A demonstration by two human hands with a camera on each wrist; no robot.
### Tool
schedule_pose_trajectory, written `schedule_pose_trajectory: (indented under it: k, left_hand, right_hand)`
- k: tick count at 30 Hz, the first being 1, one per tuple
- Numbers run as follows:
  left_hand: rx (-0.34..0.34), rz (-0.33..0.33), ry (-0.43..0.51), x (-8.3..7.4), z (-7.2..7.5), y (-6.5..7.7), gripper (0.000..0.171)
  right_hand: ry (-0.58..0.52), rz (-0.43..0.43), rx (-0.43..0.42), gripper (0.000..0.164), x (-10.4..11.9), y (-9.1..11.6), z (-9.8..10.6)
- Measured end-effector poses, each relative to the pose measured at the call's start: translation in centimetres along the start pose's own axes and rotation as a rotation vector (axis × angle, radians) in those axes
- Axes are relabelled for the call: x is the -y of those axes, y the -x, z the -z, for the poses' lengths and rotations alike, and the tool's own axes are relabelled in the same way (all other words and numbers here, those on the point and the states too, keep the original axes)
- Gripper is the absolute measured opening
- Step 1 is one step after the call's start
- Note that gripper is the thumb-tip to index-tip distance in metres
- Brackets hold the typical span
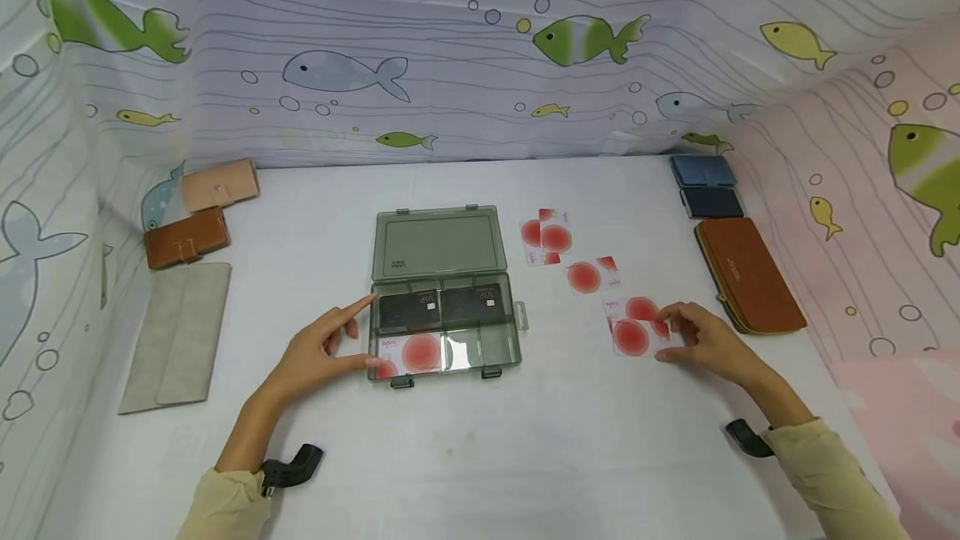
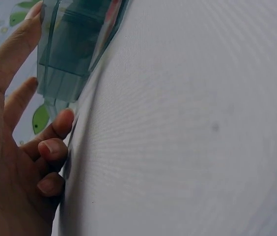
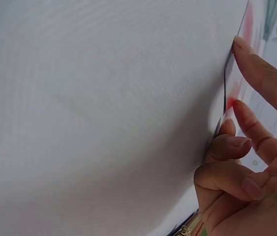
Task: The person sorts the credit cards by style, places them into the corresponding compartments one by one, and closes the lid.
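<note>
A clear grey-green plastic box (image 1: 437, 242) lies in the middle with its lid folded back. Black VIP cards (image 1: 408, 312) fill its two rear compartments, and a white card with red circles (image 1: 411, 353) lies in the front left one. My left hand (image 1: 318, 350) touches the box's left side with thumb and index finger spread along it. At the right, two overlapping red-and-white cards (image 1: 631, 338) lie on the table. My right hand (image 1: 705, 342) pinches the right end of the upper card between thumb and index finger; in the right wrist view the other fingers (image 3: 227, 179) are curled.
More red-and-white cards (image 1: 584, 277) lie between the box and my right hand. Along the left lie a tan wallet (image 1: 220, 185), a brown wallet (image 1: 187, 238) and a grey one (image 1: 176, 336). Blue wallets (image 1: 703, 171) and a brown zipped wallet (image 1: 750, 273) line the right.
</note>
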State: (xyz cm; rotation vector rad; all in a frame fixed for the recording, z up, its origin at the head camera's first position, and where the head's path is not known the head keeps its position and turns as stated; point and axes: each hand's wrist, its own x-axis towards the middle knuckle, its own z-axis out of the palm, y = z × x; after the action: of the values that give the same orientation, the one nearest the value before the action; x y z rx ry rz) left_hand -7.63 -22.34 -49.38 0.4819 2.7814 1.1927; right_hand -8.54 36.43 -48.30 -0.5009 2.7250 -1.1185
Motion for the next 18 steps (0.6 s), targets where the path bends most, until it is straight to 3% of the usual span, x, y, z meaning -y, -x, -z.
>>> schedule_pose_trajectory:
  k: [7, 18]
  left_hand:
    - [0.004, 0.001, -0.015, 0.05, 0.02, 0.02, 0.086]
    - [-0.006, -0.007, -0.006, 0.18, -0.04, 0.08, 0.086]
  right_hand:
    - [0.017, -0.037, 0.002, 0.052, 0.12, -0.12, -0.19]
    - [-0.201, -0.082, -0.07, 0.042, 0.96, -0.81, -0.76]
